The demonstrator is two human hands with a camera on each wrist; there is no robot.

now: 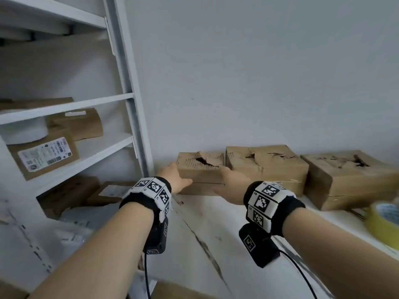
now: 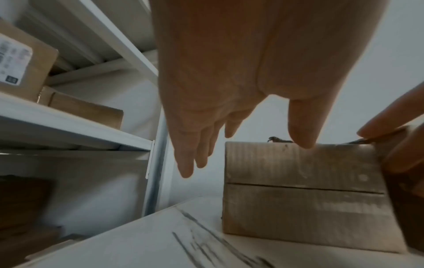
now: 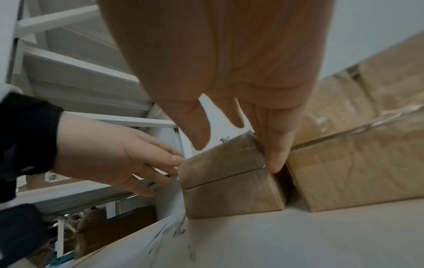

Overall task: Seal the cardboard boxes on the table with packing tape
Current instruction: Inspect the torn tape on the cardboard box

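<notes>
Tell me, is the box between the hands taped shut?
No. The leftmost box has a torn hole on top, and no tape shows.

Head view looks forward and down from above both forearms, taking in the white marbled table [image 1: 194, 234], three torn brown cardboard boxes along the grey wall, and the white metal shelving unit [image 1: 127, 98] to the left. Left wrist view sits low and very close under the left hand [image 2: 229, 81], facing along the fingers at the front of the leftmost brown cardboard box [image 2: 302, 195], shelving at left, edges blurred. Right wrist view sits equally close under the right hand [image 3: 218, 63], facing that same box [image 3: 229, 181] from its right; all three views share this box, and likely the shelving.
</notes>
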